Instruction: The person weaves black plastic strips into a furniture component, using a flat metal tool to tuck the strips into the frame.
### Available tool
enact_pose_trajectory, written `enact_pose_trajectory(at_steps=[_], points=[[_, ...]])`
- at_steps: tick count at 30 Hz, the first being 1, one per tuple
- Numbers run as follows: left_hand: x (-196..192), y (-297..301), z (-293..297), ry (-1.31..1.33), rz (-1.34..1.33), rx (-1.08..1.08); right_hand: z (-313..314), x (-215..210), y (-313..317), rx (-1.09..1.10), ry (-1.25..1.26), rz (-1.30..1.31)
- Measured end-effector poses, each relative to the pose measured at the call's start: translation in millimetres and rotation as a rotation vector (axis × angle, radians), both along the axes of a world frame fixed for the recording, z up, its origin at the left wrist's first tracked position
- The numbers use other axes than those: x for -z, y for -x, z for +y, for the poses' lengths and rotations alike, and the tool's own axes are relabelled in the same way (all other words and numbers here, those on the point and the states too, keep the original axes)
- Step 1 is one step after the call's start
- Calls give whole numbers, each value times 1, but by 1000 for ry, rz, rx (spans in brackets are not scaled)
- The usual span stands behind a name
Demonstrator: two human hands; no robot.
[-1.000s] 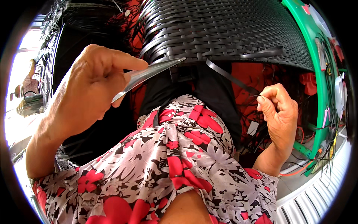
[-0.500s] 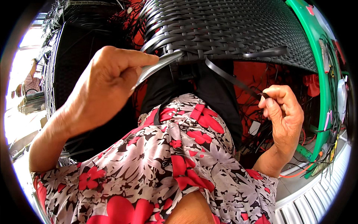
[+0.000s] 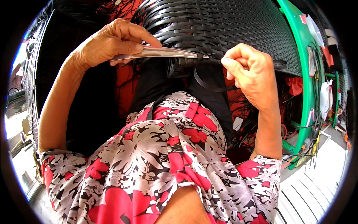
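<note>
My left hand (image 3: 119, 41) is closed round a shiny, tapered metal weaving tool (image 3: 164, 52). Its point lies at the near edge of a black woven wicker panel (image 3: 238, 28), pointing right. A dark band of strip crosses the tool just behind its tip. My right hand (image 3: 251, 72) is closed in a pinch just right of that tip, at a flat black plastic strip (image 3: 203, 83) that loops down below the edge. How far the strip runs inside the fingers is hidden. Another short loop of strip (image 3: 279, 64) sticks out beyond my right wrist.
A curved green frame (image 3: 304, 89) stands on the right, hung with dark strips and cords. Black woven furniture (image 3: 48, 56) stands to the left. Loose black strips lie over a red surface (image 3: 125, 80) below the panel. White slats (image 3: 305, 198) show at lower right.
My left hand has moved up, and the tool now lies nearly level with its point farther right. My right hand has come up and left to the panel edge, slackening the strip into a loop.
</note>
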State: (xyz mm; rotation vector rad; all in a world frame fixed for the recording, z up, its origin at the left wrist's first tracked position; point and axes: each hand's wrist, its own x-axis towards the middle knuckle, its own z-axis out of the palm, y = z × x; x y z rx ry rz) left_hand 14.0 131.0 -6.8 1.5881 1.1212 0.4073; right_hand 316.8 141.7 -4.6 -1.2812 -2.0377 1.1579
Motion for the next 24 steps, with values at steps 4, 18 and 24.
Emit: enact_pose_trajectory(at_steps=[4, 18, 24], points=[[1, -11, -9, -31, -54, -54, 6, 13, 6, 36, -39, -72], [10, -13, -28, -218, -65, -107, 2, 2, 23, 59, -230, -296], [10, -12, -29, -248, -34, -100, 0, -3, 25, 114, -162, -234]])
